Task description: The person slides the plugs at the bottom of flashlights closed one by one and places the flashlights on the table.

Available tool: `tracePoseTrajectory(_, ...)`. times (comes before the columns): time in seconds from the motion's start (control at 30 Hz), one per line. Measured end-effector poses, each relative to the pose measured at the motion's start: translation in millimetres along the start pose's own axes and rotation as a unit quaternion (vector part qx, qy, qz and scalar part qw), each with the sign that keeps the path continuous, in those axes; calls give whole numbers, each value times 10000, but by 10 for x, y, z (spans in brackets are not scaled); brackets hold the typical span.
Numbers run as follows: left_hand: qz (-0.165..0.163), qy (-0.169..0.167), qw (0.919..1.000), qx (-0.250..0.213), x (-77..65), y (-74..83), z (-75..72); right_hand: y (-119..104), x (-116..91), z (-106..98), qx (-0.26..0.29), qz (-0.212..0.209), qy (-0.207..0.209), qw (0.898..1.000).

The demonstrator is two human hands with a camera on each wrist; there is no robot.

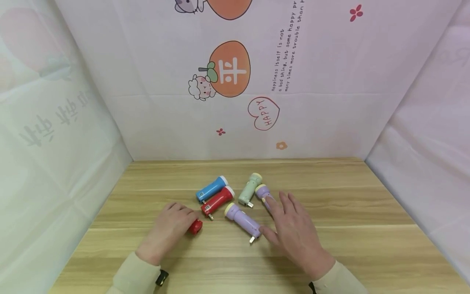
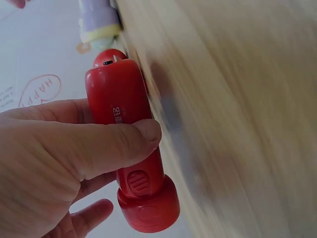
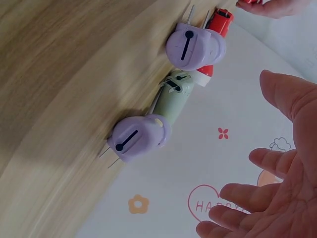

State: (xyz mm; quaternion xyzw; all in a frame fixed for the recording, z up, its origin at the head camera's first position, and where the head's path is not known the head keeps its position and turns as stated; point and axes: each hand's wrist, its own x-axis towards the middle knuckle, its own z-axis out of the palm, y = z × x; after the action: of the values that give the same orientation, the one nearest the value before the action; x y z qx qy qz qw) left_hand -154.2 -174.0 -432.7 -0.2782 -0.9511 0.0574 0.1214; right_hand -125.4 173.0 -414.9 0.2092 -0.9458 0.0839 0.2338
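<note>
My left hand grips a red flashlight around its body, the thumb lying across it near the ridged switch. Only the tail end of that flashlight shows in the head view. The right hand is held with spread fingers over the right side of the group, holding nothing. Beneath or beside its fingers lie a purple flashlight with its plug prongs out and a second purple flashlight, partly hidden by the fingers. In the right wrist view the fingers appear apart from both.
Further back on the wooden table lie a blue flashlight, another red flashlight and a pale green flashlight. Each shows folded-out metal prongs. A printed white cloth hangs behind the table and along both sides.
</note>
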Motion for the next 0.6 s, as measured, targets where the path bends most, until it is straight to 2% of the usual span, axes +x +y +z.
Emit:
tracePoseTrajectory(0.23,-22,-80,9996,263,12,-95,57,-12,-7,4,6,90,-120,9999)
tracePoseTrajectory(0.4,88,106,9991,401,25,-135,109,-19,-11,3,40,65,-86,9999)
tracePoseTrajectory(0.6,98,216,9992,319,45,-177,159,-28,-8,8,60,66,-102,9999)
